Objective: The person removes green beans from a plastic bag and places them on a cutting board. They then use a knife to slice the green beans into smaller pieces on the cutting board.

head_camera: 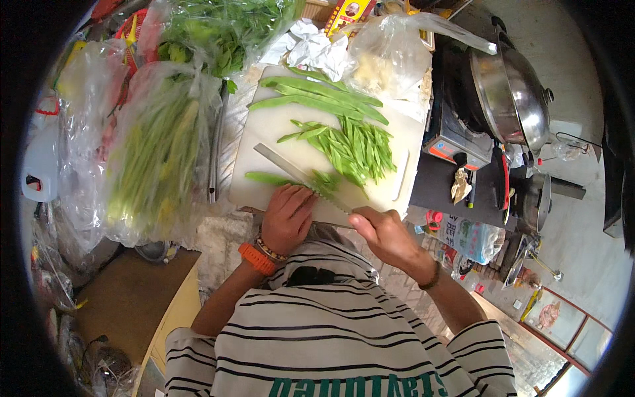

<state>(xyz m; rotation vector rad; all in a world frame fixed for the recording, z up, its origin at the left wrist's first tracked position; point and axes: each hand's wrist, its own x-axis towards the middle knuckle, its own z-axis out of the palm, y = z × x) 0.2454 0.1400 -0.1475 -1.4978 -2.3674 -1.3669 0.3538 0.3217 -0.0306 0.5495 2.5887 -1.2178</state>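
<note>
My right hand grips a kitchen knife whose blade slants up and left across a white plastic cutting board. At the board's near edge, the curled fingers of my left hand press on a flat green bean pod, with the fingertips right beside the blade. Some cut bean slices lie just beyond the blade. A larger pile of slanted bean slices spreads over the board's right half. Several whole flat bean pods lie along its far side.
Left of the board are a bag of long green stalks and a metal rod. Leafy greens, crumpled white paper and a clear plastic bag sit behind. To the right, a lidded steel pan stands on a portable stove.
</note>
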